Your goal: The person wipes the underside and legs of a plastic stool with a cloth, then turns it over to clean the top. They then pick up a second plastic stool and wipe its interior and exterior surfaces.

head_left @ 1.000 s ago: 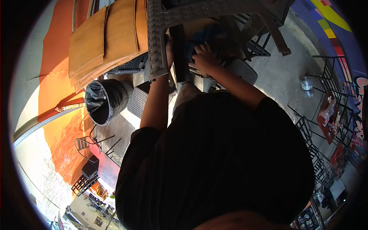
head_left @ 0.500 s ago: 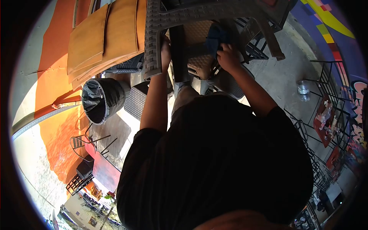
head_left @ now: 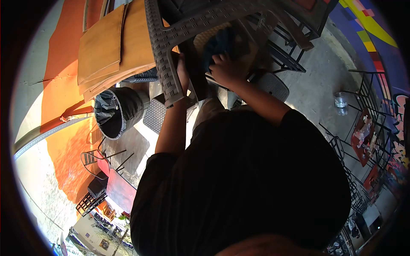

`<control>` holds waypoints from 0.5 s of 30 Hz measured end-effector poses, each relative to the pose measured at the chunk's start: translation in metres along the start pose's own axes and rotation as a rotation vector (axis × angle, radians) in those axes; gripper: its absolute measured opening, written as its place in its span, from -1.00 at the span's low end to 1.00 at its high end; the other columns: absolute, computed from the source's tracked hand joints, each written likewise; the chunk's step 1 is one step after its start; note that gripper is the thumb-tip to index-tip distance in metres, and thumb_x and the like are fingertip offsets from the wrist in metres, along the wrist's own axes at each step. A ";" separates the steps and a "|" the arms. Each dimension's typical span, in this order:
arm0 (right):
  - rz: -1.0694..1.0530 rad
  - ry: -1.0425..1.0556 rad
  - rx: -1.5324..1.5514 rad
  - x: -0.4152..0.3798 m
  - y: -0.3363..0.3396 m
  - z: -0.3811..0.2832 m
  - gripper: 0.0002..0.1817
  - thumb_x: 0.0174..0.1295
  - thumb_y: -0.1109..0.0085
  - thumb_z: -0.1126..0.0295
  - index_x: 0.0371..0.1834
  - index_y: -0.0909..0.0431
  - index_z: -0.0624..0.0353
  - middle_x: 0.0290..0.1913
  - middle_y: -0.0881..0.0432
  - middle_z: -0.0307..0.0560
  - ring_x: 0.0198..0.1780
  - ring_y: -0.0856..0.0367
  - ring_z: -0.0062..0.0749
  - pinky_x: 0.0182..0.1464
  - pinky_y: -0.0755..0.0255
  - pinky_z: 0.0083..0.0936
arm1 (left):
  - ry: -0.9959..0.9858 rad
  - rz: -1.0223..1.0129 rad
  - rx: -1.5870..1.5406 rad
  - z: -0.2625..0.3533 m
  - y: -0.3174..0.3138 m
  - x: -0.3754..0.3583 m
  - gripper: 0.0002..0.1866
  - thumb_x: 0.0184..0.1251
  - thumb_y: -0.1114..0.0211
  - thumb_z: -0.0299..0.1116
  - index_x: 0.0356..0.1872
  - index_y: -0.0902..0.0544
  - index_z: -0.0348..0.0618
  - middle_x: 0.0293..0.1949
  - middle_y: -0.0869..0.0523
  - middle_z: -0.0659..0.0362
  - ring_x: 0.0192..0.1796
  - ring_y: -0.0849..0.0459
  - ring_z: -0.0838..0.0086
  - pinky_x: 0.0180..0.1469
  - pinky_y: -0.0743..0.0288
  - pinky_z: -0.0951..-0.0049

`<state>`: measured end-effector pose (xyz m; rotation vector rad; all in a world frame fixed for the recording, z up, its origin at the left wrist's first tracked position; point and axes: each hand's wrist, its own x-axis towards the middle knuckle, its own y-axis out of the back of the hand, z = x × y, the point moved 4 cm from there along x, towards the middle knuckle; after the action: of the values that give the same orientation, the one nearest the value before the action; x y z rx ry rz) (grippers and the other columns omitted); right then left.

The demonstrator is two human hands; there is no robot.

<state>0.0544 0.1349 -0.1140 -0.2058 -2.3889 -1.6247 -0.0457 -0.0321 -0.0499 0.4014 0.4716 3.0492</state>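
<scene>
A dark brown plastic chair point(head_left: 200, 20) with a woven pattern is tipped in front of me at the top of the head view. My left hand point(head_left: 182, 73) is closed on a part of its frame, inside the leg point(head_left: 165, 79) at the left; its fingertips are partly hidden. Against the chair's shadowed, lighter brown inner surface, my right hand point(head_left: 224, 71) presses a dark blue cloth point(head_left: 221, 42), fingers bent over the cloth's lower edge.
Left of the chair lean several orange-brown boards point(head_left: 100, 49) above a bin point(head_left: 121, 112) lined with a black bag. Another dark chair seat point(head_left: 270, 87) is close behind my right forearm. To the right are a clear plastic container point(head_left: 341, 101) and a red table point(head_left: 362, 138) with items.
My right hand has moved left with the blue cloth across the chair's surface. The chair has shifted left and tilted a little, its left leg now lower, with my left hand still on it.
</scene>
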 end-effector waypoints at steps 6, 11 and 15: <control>-0.117 0.074 0.088 -0.002 -0.009 -0.016 -0.72 0.15 -0.27 0.33 -0.08 -0.81 -0.04 0.12 -0.58 -0.08 0.25 -0.44 -0.05 0.46 -0.26 -0.02 | -0.032 -0.035 0.101 0.033 0.005 -0.005 -0.81 0.49 -0.26 -0.31 -0.16 -0.62 -0.25 -0.29 -0.65 0.09 -0.22 -0.62 0.30 -0.09 -0.49 0.27; -0.060 -0.145 0.092 -0.018 0.030 0.071 -0.67 0.17 -0.28 0.41 0.00 -0.80 -0.12 0.04 -0.58 -0.09 0.16 -0.50 -0.10 0.23 -0.47 -0.19 | -0.021 -0.052 0.116 0.058 0.016 -0.003 -0.80 0.48 -0.28 -0.29 -0.19 -0.70 -0.23 -0.34 -0.70 0.08 -0.26 -0.68 0.30 -0.14 -0.53 0.26; 0.071 -0.291 -0.084 -0.012 0.040 0.122 -0.66 0.14 -0.29 0.44 0.00 -0.80 -0.09 -0.04 -0.59 -0.08 0.08 -0.53 -0.12 0.16 -0.48 -0.22 | 0.018 -0.040 0.148 0.083 0.018 -0.005 -0.80 0.48 -0.28 -0.29 -0.19 -0.71 -0.23 -0.34 -0.70 0.10 -0.27 -0.67 0.31 -0.12 -0.54 0.28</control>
<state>0.0614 0.2630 -0.1248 -0.5716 -2.4854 -1.7686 -0.0189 -0.0250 0.0309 0.3650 0.7008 2.9914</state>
